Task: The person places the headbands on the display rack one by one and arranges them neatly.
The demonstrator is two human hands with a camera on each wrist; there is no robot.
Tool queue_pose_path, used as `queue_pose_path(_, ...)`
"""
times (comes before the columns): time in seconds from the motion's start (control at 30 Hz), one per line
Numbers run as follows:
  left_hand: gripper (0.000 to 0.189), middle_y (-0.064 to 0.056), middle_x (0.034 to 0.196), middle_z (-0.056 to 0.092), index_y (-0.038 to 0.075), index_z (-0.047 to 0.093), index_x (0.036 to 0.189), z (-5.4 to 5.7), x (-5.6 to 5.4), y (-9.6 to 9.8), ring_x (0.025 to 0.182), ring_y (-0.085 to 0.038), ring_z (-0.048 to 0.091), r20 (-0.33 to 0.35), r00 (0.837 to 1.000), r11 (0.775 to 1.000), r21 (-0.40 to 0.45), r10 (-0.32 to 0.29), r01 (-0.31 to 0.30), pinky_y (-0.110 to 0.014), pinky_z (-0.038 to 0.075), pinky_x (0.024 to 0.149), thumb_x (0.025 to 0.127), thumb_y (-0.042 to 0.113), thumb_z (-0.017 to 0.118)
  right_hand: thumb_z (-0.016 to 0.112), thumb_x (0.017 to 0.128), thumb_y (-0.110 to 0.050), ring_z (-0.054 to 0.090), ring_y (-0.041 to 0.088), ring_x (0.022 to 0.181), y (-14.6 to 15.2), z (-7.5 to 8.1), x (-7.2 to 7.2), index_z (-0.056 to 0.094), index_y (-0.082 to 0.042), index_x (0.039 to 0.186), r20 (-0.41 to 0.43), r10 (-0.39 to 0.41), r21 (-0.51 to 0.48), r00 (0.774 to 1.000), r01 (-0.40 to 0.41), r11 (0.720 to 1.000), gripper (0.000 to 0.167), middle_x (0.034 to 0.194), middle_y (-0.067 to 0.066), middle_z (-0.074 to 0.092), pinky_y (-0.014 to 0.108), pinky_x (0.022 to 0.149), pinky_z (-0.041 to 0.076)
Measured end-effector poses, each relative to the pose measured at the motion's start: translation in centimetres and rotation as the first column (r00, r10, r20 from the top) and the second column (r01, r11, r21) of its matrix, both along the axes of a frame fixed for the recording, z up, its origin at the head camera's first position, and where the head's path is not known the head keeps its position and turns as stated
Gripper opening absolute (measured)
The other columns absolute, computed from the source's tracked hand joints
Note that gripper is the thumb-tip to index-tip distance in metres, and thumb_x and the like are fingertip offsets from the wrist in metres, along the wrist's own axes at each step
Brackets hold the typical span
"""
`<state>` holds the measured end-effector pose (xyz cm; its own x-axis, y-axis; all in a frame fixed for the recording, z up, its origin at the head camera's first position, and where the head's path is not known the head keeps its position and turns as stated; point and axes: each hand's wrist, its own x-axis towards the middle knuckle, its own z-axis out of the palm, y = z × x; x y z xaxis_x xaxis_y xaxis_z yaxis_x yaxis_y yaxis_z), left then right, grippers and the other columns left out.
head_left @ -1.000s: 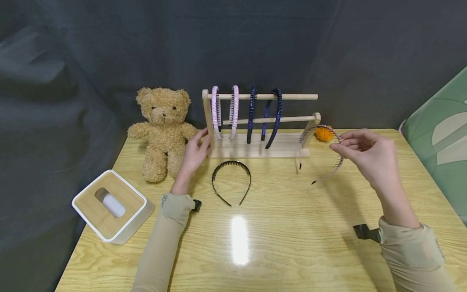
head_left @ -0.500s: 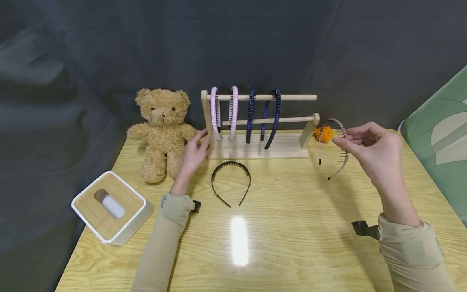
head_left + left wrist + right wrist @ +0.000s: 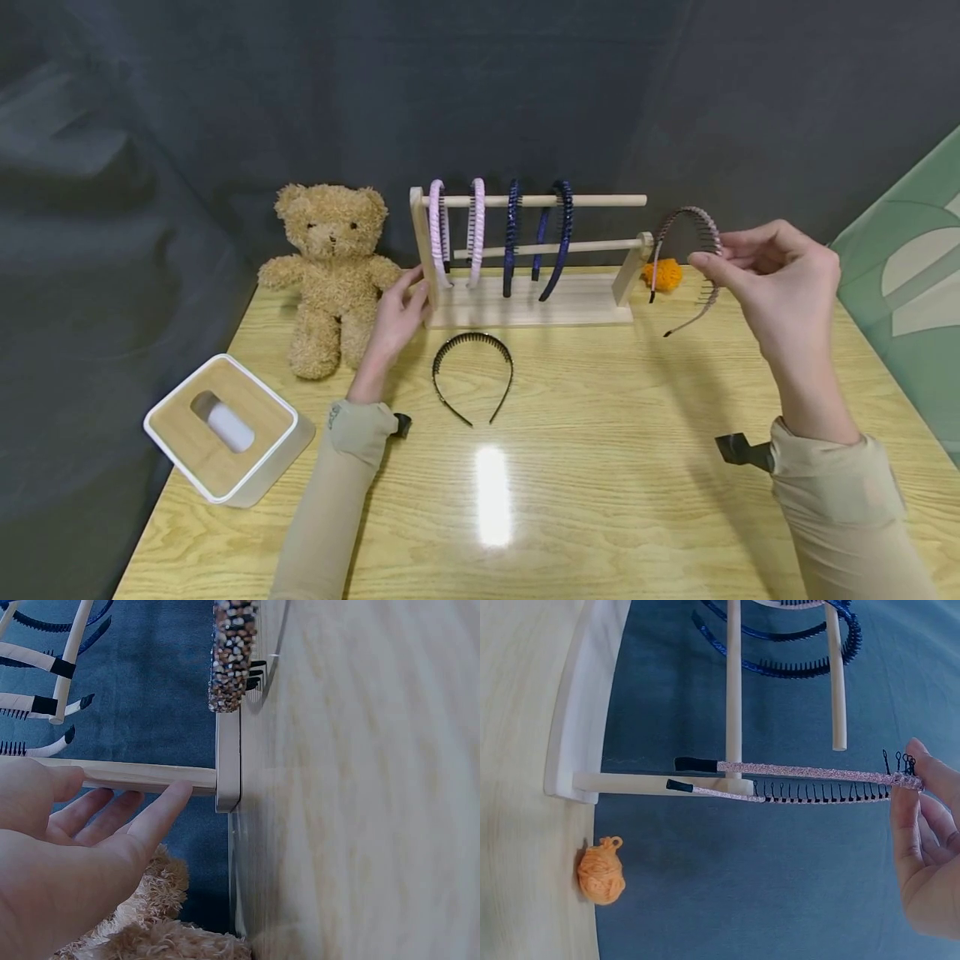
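Observation:
My right hand (image 3: 787, 279) pinches a thin, glittery pink toothed headband (image 3: 684, 210) near its top. Its dark-tipped ends hang down just right of the wooden headband rack (image 3: 532, 310). In the right wrist view, the headband (image 3: 802, 771) overlaps the end of the rack's lower rod. At the rack's left side, the fingertips of my left hand (image 3: 396, 321) touch the upright post (image 3: 150, 775), with the fingers fairly straight. Two lilac headbands (image 3: 477, 242) and two navy headbands (image 3: 512, 242) hang on the upper rod. A black headband (image 3: 472, 337) lies on the table before the rack.
A brown teddy bear (image 3: 330, 275) sits left of the rack, close to my left hand. A white box with a wooden lid (image 3: 225, 487) stands at the front left. An orange yarn ball (image 3: 663, 275) lies behind the rack's right end. A dark cloth hangs behind.
My right hand has carried the pink headband rightward and up, from in front of the rack's right end to beside it. My left hand stays at the post.

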<state>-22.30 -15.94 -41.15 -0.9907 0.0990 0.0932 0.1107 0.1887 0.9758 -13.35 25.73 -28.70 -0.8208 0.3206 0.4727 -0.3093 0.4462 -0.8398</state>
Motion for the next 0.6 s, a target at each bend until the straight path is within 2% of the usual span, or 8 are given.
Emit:
queue_pose_path(0.17, 0.047, -0.02, 0.16, 0.049, 0.005, 0.047, 0.162, -0.1, 0.0, 0.1, 0.128, -0.046, 0.063, -0.007, 1.0, 1.0, 0.002, -0.001, 0.001, -0.049, 0.056, 0.111, 0.117, 0.017, 0.048, 0.092, 0.079, 0.008, 0.068, 0.006, 0.065, -0.2, 0.4, -0.2, 0.079, 0.01, 0.104, -0.01, 0.005, -0.043, 1.0, -0.005, 0.999, 0.029, 0.081, -0.006, 0.075, 0.011, 0.057, 0.055)
queue_pose_path(0.6, 0.046, -0.022, 0.159, 0.05, 0.002, 0.047, 0.161, -0.2, -0.1, 0.0, 0.128, -0.047, 0.063, -0.02, 1.0, 1.0, 0.008, 0.003, -0.003, -0.051, 0.055, 0.111, 0.117, 0.014, 0.048, 0.091, 0.076, 0.012, 0.066, 0.009, 0.061, -0.8, 1.5, -0.6, 0.076, 0.015, 0.1, -0.114, 0.037, -0.149, 0.993, -0.054, 0.987, 0.029, 0.079, 0.0, 0.075, 0.011, 0.056, 0.055)
